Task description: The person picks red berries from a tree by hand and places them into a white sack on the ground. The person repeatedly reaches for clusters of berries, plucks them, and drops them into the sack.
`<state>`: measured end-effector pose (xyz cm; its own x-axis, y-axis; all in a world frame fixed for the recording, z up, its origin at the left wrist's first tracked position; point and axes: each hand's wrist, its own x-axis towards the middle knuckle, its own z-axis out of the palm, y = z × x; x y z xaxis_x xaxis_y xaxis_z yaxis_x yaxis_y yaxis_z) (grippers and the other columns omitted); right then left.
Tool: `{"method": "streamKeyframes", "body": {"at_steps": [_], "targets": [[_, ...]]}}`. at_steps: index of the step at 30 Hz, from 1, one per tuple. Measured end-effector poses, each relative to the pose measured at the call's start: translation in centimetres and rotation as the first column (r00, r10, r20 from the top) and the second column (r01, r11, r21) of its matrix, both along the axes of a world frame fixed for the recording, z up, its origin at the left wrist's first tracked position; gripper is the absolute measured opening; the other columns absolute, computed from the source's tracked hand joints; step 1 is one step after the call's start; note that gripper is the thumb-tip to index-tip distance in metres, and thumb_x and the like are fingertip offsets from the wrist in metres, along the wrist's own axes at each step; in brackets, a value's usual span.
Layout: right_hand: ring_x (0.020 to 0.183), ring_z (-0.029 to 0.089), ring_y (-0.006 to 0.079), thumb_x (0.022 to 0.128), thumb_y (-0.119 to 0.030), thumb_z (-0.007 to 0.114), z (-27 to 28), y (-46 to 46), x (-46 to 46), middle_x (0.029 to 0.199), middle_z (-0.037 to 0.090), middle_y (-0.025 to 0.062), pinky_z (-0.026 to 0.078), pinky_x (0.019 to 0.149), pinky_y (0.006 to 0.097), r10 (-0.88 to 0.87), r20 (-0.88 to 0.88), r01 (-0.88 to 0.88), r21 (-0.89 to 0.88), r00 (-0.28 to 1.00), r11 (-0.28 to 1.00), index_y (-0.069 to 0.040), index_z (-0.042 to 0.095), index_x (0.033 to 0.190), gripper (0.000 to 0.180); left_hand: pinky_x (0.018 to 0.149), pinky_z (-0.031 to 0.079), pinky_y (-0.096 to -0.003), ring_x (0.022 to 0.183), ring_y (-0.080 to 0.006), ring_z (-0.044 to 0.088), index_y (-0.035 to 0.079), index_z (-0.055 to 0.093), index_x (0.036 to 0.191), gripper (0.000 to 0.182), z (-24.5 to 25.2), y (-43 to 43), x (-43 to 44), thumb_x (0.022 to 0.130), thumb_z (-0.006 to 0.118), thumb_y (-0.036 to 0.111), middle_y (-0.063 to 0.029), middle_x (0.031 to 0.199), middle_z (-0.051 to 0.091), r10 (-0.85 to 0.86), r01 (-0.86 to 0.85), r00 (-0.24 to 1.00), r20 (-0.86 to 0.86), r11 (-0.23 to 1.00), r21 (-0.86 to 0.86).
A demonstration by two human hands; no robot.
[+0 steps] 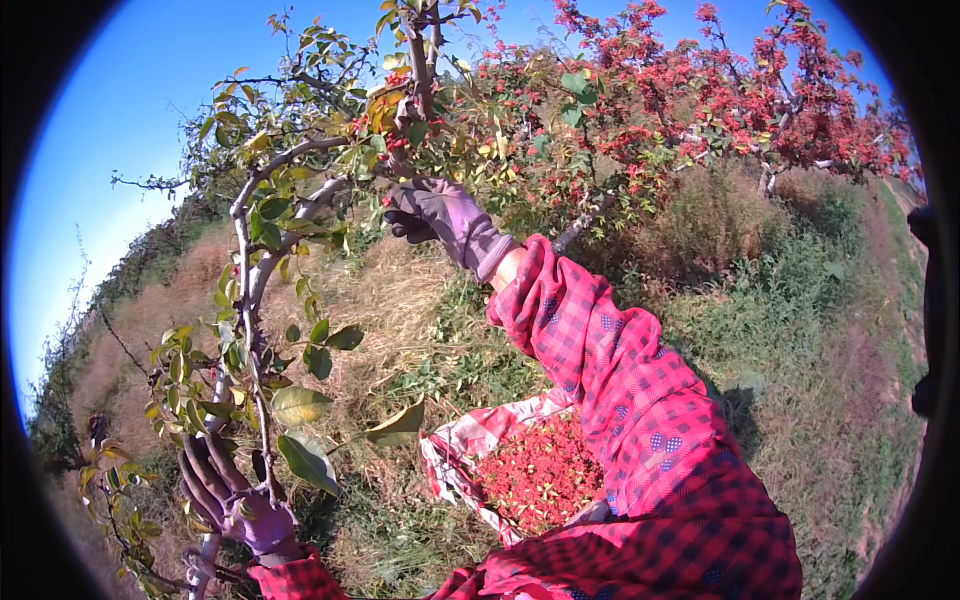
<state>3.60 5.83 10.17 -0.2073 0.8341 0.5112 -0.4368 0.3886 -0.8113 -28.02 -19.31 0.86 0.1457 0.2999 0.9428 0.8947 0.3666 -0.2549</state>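
Note:
My right hand [450,221], in a purple-grey glove with dark fingertips, is raised to a thorny branch of a Sichuan pepper tree [251,217]. Its fingers curl beside small red berries [397,142] and leaves; whether they grip anything is hidden. Lower left, my left hand [255,517], in a similar glove, lies against a thin leafy branch [251,360] with its fingers stretched upward. Leaves and the stem partly cover it, so its hold is unclear. Below my right arm sits an open red-and-white bag [450,450] heaped with picked red berries [536,472] and some leaves.
Another pepper tree [645,75], thick with red berry clusters, stands behind at the right. Dry grass [390,292] and green weeds [787,277] cover the ground. Large leaves [307,461] jut out between my left hand and the bag. A dark object [926,315] edges the right rim.

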Motion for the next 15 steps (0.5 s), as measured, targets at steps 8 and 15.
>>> {"method": "streamKeyframes", "body": {"at_steps": [8,15], "targets": [[0.066,0.065,0.0151,0.086,-0.053,0.059,4.5,-2.5,-1.1,0.084,0.068,0.0031,0.051,0.056,0.0299,0.014,-0.168,-0.037,-0.135,0.986,0.99,-0.012,0.063,0.093,0.042,0.104,0.031,-0.0529,0.127,-0.0393,0.04,0.007,0.041,0.139,0.086,0.7,-0.5,0.7,0.087,0.022,0.073,-0.0191,0.14,0.042,-0.032,0.036,0.998,0.046,0.995,-0.092],[0.065,0.064,0.0164,0.088,-0.018,0.062,3.5,2.0,-1.9,0.081,0.067,0.0038,0.053,0.054,0.0287,0.062,-0.282,-0.071,-0.023,0.957,0.997,-0.009,0.064,0.099,0.015,0.106,0.031,-0.0497,0.129,-0.036,0.039,0.011,0.04,0.141,0.064,-0.2,0.0,-0.7,0.09,0.049,0.047,-0.0144,0.143,0.04,0.052,-0.053,0.999,-0.017,0.998,-0.031]]}}
